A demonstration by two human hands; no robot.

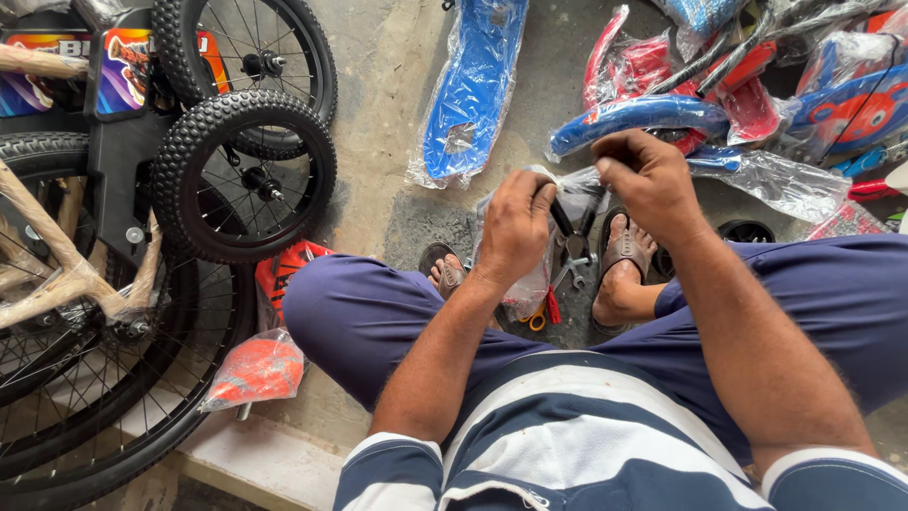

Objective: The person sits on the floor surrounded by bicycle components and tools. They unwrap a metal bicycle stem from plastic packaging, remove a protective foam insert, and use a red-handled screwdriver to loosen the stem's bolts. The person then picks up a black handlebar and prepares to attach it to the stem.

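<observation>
The person squats on a concrete floor (378,85), knees spread, with a narrow patch of bare floor left between the sandalled feet. That patch is hemmed in: small bicycle wheels (244,175) and a wrapped bike frame (57,274) crowd the left edge, a low step (265,454) runs along the bottom left, and a heap of wrapped red and blue parts (757,85) fills the top right. The widest free ground is the strip running up between the wheels and a blue mudguard (470,90) in plastic.

The clear plastic bag (530,284) is held up between the knees, above the feet. Its long axis runs roughly top to bottom of the view, mouth up at the hands, bottom hanging toward the floor. Spanners and a small orange-handled tool show through it.

The left hand (515,227) is closed on the bag's upper edge, fingers curled, pinching plastic together with a dark rod-like piece whose kind cannot be told. The right hand (648,185) is clenched just beside it, gripping the bag's top at the other side.

An orange wrapped part (257,371) lies by the left knee, close against the thigh. A dark round piece (745,230) sits beyond the right foot.
</observation>
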